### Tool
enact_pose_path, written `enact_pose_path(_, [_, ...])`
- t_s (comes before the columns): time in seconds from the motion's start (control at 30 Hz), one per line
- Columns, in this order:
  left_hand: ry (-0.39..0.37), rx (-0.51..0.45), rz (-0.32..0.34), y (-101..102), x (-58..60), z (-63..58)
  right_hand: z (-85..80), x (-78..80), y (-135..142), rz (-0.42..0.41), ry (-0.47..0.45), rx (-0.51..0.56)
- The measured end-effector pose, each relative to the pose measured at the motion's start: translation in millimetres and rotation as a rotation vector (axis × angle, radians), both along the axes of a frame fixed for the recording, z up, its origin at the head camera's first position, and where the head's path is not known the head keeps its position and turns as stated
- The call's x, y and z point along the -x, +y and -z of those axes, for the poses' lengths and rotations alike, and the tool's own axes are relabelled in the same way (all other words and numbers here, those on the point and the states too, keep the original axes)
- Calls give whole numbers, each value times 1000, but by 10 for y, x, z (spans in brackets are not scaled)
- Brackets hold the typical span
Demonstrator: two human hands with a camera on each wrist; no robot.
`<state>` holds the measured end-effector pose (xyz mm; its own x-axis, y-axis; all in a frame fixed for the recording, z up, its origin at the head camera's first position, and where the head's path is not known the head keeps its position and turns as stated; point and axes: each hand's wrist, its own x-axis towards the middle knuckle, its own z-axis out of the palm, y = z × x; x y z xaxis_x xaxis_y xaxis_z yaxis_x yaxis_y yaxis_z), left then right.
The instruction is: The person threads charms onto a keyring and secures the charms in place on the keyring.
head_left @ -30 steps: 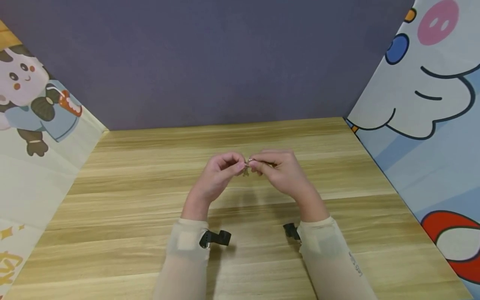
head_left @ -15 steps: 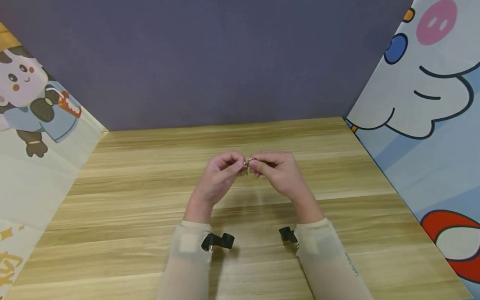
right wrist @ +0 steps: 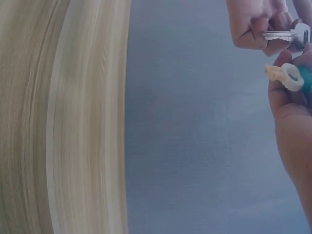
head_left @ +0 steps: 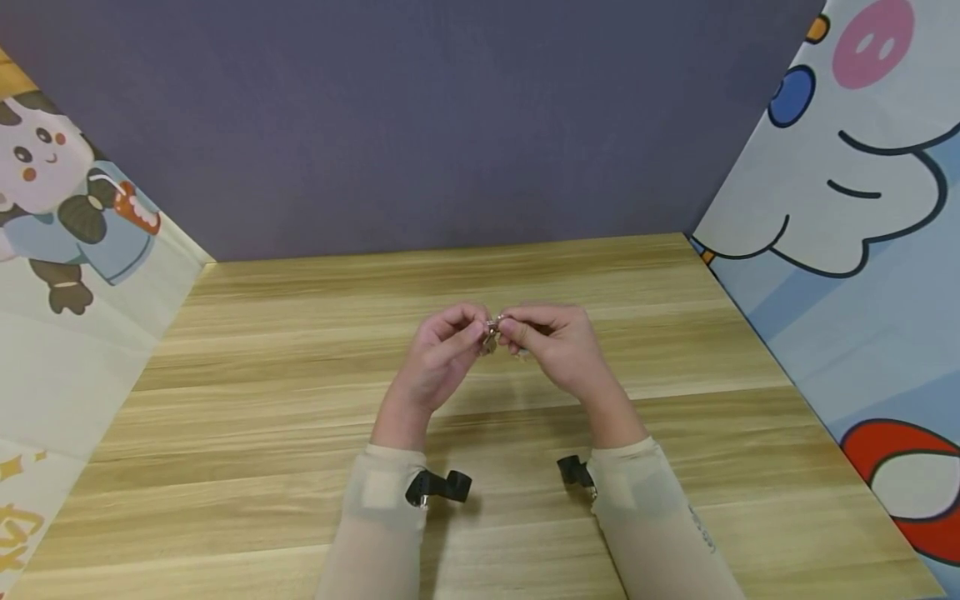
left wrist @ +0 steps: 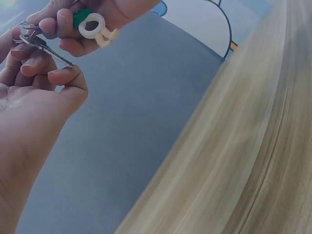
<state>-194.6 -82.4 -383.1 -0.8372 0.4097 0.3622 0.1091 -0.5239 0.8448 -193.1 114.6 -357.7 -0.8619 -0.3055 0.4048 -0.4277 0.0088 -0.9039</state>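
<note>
Both hands meet above the table, fingertips nearly touching. My left hand (head_left: 442,354) pinches a metal key (right wrist: 285,35) near its head with thumb and forefinger; the key's blade hangs below, along the curled fingers. My right hand (head_left: 551,342) pinches the metal rings (left wrist: 29,25) of a keychain between thumb and forefinger. From it a green and white charm (left wrist: 91,25), with a white loop and small pale prongs, shows beside the right fingers. In the right wrist view the charm (right wrist: 292,77) sits just under the key. Fingers partly hide where key and rings meet.
A wood-grain table (head_left: 262,400) lies beneath the hands. A dark blue-grey panel (head_left: 450,125) stands behind it. Cartoon-printed panels border the left (head_left: 45,350) and right (head_left: 847,333) sides. Black straps (head_left: 442,486) jut from the sleeved wrists.
The hands stay together in nearly the same place. The key has turned and shows more plainly below the left fingertips; both forearms have shifted slightly inward.
</note>
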Motion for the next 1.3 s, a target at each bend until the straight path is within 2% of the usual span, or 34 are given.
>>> enact_pose_path(0.27, [-8,25,-5,8,-6,-39,2,1,7,22,25,-10])
enact_pose_path(0.47, [-26,93,-17,2,-12,-91,-1,4,21,37,56,-36])
enact_pose_path(0.73, [-73,219,-37,-49,-15,-153,-50,-4,36,84,121,-173])
enact_pose_path(0.83, [-80,253,-45,-66,-12,-183,-80,-1,47,99,180,-235])
enact_pose_path(1.1, [-99,344,-67,-104,8,-211,-155,18,76,110,441,-383])
enact_pose_path(1.2, [-100,380,-72,-109,13,-216,-175,23,93,102,480,-432])
enact_pose_path(1.3, [-100,416,-76,-114,21,-218,-198,22,106,98,482,-490])
